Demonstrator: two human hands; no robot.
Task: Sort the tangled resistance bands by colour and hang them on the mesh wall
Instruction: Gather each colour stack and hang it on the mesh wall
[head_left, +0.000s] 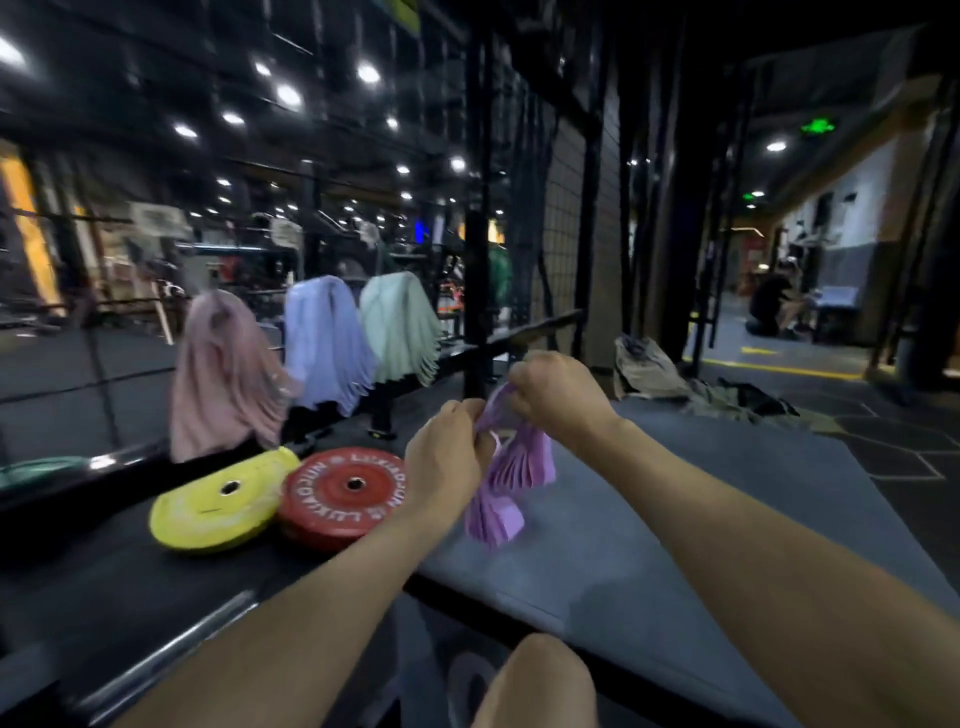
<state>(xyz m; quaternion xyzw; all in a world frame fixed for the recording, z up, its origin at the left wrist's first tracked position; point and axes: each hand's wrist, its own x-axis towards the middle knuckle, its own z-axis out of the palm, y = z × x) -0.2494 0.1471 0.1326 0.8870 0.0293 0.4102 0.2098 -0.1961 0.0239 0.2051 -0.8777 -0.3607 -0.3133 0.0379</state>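
Near the middle of the frame, the left hand (447, 457) and the right hand (558, 392) each had a grip clamped on the purple bands (511, 467) above the grey mat (675, 519).

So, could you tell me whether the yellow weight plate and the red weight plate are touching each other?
Touching. The head view shows the yellow weight plate lying with its right edge over the rim of the red weight plate, no gap between them.

Both bare forearms extend forward and converge at mid-frame. Left hand (447, 457), fingers curled, and right hand (558, 392), set slightly higher, each hold a grip on the purple bands (511, 467). One bare knee (535, 680) shows below.
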